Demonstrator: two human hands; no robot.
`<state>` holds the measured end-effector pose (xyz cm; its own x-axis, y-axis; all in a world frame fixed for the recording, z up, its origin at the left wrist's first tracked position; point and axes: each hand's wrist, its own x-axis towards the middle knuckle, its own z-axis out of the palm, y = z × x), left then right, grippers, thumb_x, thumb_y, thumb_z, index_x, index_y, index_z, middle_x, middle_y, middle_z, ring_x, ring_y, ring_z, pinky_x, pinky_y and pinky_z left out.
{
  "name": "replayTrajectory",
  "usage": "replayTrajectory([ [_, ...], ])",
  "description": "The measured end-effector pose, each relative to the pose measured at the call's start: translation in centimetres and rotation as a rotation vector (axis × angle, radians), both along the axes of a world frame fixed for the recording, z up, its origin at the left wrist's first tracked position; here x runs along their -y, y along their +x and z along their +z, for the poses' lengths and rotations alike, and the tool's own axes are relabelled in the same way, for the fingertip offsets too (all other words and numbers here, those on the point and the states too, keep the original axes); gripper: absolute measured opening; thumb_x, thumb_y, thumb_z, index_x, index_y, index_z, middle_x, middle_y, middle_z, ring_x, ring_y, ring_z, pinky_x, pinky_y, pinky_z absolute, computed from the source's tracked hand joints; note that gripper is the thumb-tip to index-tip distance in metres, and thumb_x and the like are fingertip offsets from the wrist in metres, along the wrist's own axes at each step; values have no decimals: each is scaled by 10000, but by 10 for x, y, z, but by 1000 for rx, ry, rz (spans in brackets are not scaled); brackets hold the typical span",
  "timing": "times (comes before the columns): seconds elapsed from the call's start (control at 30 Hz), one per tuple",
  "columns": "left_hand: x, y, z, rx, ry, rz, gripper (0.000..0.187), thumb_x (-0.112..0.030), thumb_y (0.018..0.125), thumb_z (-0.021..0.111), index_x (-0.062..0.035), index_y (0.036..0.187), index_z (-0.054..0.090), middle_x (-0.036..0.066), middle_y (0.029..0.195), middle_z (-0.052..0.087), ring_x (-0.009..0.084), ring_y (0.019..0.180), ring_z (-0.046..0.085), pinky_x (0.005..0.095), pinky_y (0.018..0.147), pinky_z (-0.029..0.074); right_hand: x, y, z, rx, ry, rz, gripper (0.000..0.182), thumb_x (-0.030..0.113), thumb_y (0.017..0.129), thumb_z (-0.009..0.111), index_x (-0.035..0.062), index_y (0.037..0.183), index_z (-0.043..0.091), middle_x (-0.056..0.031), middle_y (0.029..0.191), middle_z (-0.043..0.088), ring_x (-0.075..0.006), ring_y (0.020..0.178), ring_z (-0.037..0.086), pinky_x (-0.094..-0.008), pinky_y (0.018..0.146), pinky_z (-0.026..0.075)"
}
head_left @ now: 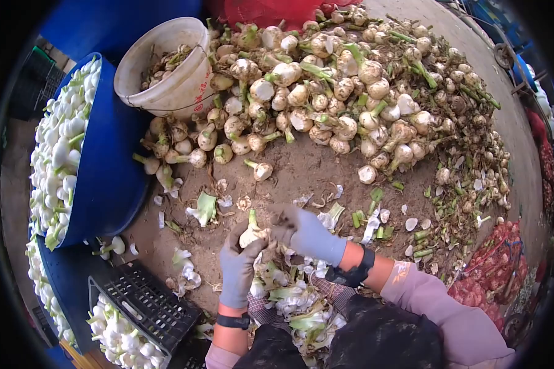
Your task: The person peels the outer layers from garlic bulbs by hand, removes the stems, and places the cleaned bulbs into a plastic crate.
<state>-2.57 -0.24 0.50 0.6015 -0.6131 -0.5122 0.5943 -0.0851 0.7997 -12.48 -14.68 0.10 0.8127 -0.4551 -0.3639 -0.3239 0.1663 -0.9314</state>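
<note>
My left hand [239, 264], in a grey-white glove, has its fingers closed around a garlic bulb [251, 234] with a short green stem pointing up. Just to its right is my right hand [308, 232], gloved too; its fingers are smeared by motion, so what they hold, if anything, does not show. Below both hands, peeled garlic skins [298, 301] are piled between my knees. A single unpeeled garlic bulb [262, 171] lies on the dirt beyond my hands.
A large heap of soiled garlic [345, 86] spreads ahead. Left of it stand a white bucket [166, 101] with scraps and a blue tub [104, 166] of clean white bulbs. A black crate [148, 301] of bulbs sits lower left, a red net sack [495, 264] at right.
</note>
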Motion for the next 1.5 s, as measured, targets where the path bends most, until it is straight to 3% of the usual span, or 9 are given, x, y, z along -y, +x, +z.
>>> replayTrajectory([
  [0.13, -2, -11, 15, 471, 92, -347, 551, -9, 694, 737, 33, 1209, 548, 104, 1289, 506, 211, 1183, 505, 337, 1023, 394, 22, -1, 9, -71, -208, 360, 372, 352, 934, 580, -18, 947, 624, -239, 714, 622, -390, 664, 617, -419, 617, 473],
  [0.43, -17, -13, 4, 577, 29, -339, 556, 28, 665, 750, 16, 1191, 571, 116, 1276, 531, 221, 1172, 522, 342, 1029, 386, 1, -15, 21, -117, -28, 238, 253, 231, 907, 584, -20, 931, 597, -266, 819, 602, -387, 751, 612, -413, 671, 470],
  [0.73, -19, -19, 2, -451, -310, 163, 523, -319, 963, 547, -168, 1426, 358, 76, 1249, 559, 159, 869, 623, 217, 582, 487, -12, -26, -12, 22, -885, 323, 228, 153, 823, 620, 9, 994, 572, -167, 913, 653, -334, 807, 644, -423, 669, 494],
  [0.83, -13, -21, 12, -160, -134, 69, 606, -149, 915, 618, -163, 1449, 331, 71, 1215, 563, 134, 852, 615, 206, 567, 469, -20, -17, -4, 45, 44, 144, 242, 165, 873, 630, -4, 1044, 596, -104, 850, 659, -192, 763, 637, -349, 666, 497],
  [0.97, -23, -16, 10, -38, 60, -134, 645, -52, 883, 592, -58, 1455, 294, 82, 1120, 586, 110, 839, 598, 211, 568, 476, -18, -4, -6, -131, 259, 62, 192, 113, 917, 596, -33, 1038, 623, -35, 783, 648, -96, 648, 585, -269, 585, 482],
  [1.1, -17, -9, -6, 277, 149, 125, 455, -188, 930, 566, 23, 1319, 460, 79, 1023, 608, 95, 747, 603, 210, 619, 487, -16, -11, 9, -208, 285, 226, 250, 126, 888, 634, -15, 1096, 631, -59, 911, 683, -106, 813, 598, -297, 741, 491],
  [1.23, -22, -2, 8, 481, 357, -416, 299, -221, 925, 628, 11, 1108, 578, 64, 932, 640, 112, 842, 618, 234, 679, 523, -28, -18, -9, -90, -293, 403, 170, 147, 872, 593, -12, 930, 597, -177, 815, 666, -298, 702, 654, -378, 628, 506],
  [1.4, -39, -5, 0, -226, -181, 28, 292, -201, 945, 583, 44, 1104, 570, 163, 1116, 620, 252, 1020, 626, 373, 908, 520, 3, -14, -2, -320, -781, 333, 173, 190, 827, 592, 30, 889, 610, -209, 843, 649, -381, 763, 638, -448, 644, 504],
  [1.5, -33, -8, 2, -309, -374, 192, 328, -209, 966, 540, 60, 1154, 547, 200, 1238, 549, 298, 1165, 550, 408, 1023, 451, 0, -17, 13, -473, -606, 919, 256, 124, 753, 569, 96, 984, 675, -161, 886, 676, -335, 810, 666, -413, 684, 530],
])
